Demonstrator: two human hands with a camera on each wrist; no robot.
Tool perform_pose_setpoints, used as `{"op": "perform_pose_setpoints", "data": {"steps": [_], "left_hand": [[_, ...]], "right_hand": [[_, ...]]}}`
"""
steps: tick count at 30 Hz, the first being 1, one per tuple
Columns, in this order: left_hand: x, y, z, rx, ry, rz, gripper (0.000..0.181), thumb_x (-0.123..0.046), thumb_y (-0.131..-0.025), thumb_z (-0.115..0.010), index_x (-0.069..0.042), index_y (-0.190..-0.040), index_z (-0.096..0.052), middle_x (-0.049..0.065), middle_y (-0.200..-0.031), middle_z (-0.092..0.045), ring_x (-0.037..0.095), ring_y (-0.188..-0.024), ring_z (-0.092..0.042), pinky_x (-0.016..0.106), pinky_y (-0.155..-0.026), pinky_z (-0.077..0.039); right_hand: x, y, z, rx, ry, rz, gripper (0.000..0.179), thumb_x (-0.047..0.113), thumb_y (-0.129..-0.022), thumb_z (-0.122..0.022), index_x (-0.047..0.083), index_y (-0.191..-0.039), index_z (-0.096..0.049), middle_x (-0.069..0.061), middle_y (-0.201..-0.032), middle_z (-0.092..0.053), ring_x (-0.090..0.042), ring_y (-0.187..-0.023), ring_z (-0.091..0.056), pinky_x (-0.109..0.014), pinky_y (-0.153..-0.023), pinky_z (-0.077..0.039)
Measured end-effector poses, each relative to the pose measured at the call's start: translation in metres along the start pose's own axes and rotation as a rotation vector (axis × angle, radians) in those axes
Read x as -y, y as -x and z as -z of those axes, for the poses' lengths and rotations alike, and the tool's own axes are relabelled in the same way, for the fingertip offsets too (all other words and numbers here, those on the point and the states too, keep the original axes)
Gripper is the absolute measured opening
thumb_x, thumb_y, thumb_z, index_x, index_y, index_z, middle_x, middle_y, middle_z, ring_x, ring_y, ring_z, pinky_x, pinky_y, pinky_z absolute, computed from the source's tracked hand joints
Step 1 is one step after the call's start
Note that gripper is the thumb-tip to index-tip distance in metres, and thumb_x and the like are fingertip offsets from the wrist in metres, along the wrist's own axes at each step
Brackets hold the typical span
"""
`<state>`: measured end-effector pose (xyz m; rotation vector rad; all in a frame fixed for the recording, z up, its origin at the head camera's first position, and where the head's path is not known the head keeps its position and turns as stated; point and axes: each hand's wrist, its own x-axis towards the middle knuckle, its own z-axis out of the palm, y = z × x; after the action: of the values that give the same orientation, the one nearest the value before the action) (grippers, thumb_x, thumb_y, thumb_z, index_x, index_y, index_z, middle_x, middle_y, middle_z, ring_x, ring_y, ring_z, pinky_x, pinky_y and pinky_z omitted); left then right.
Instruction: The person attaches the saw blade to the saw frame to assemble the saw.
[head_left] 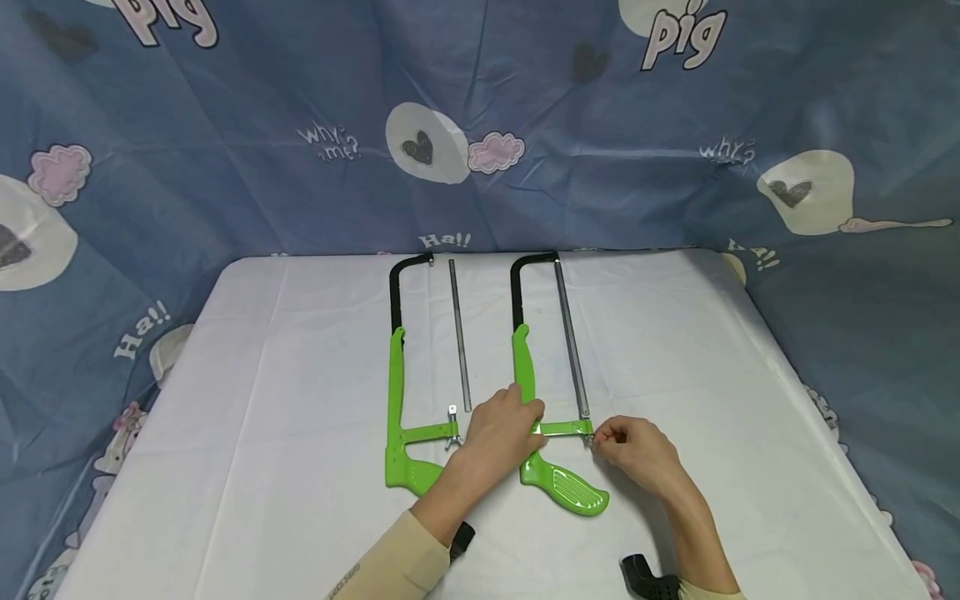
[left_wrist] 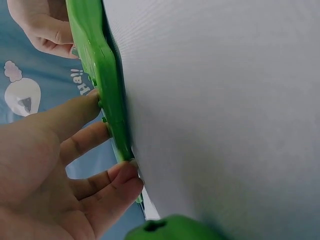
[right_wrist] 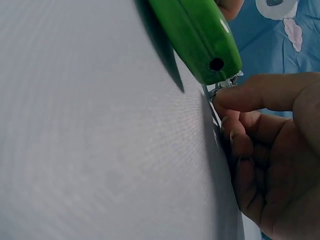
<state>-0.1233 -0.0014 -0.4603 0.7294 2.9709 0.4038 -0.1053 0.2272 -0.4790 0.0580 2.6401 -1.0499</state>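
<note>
Two hacksaws with green handles and black front arms lie side by side on a white-covered table. My left hand (head_left: 501,429) grips the frame of the right hacksaw (head_left: 564,487), thumb and fingers on its green part. A blade (head_left: 572,342) spans this saw from the black arm's tip to the green crosspiece. At that crosspiece's end, my right hand (head_left: 637,450) pinches the small metal wing nut (right_wrist: 227,84) between thumb and index finger, its other fingers curled in. Close to my left hand is the second hacksaw (head_left: 396,383), with a loose blade (head_left: 460,333) lying apart from it.
The white cloth (head_left: 300,358) covers the table, its far edge against a blue patterned curtain (head_left: 480,100). A wing nut (head_left: 453,442) sits on the left hacksaw's crosspiece. My left forearm passes over that saw's handle.
</note>
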Motion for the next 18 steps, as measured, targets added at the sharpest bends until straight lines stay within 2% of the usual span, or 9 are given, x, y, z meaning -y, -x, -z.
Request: {"op": "perform_pose_setpoints", "data": {"steps": [6,10,14,18], "left_hand": [[-0.0001,-0.0007,-0.0007,0.000,-0.007,-0.002,0.025,-0.040,-0.086,-0.075,-0.018,-0.094,-0.070,0.003,-0.086,-0.057,0.012,-0.069,-0.048,0.023,-0.049,-0.036],[0.0001,-0.0003,-0.0010,-0.003,-0.013,-0.004,0.025,-0.041,-0.086,-0.075,-0.018,-0.095,-0.070,0.003,-0.086,-0.057,0.012,-0.069,-0.049,0.023,-0.049,-0.036],[-0.0006,-0.0006,-0.0006,0.007,-0.021,0.003,0.025,-0.041,-0.087,-0.074,-0.019,-0.097,-0.070,0.003,-0.087,-0.058,0.012,-0.070,-0.048,0.023,-0.049,-0.036],[-0.0011,-0.0011,-0.0003,0.005,-0.026,0.007,0.025,-0.041,-0.086,-0.074,-0.019,-0.097,-0.070,0.003,-0.087,-0.057,0.012,-0.070,-0.048,0.023,-0.049,-0.036]], "right_hand": [[0.0008,0.0014,0.0009,0.020,-0.034,-0.011,0.007,0.018,-0.083,-0.068,0.013,-0.088,-0.070,0.002,-0.077,-0.064,-0.013,-0.071,-0.055,-0.029,-0.067,-0.040],[0.0015,0.0031,0.0001,0.037,-0.038,-0.020,0.020,0.032,-0.082,-0.075,0.014,-0.083,-0.067,0.002,-0.073,-0.060,-0.013,-0.070,-0.052,-0.028,-0.064,-0.037],[0.0040,0.0034,-0.0016,0.016,-0.001,-0.032,0.035,0.049,-0.080,-0.077,0.017,-0.079,-0.064,0.005,-0.068,-0.055,-0.012,-0.065,-0.048,-0.027,-0.060,-0.035],[0.0063,0.0018,-0.0028,-0.008,0.027,-0.043,0.036,0.052,-0.082,-0.074,0.018,-0.076,-0.064,0.006,-0.064,-0.050,-0.012,-0.062,-0.045,-0.027,-0.056,-0.033]]}}
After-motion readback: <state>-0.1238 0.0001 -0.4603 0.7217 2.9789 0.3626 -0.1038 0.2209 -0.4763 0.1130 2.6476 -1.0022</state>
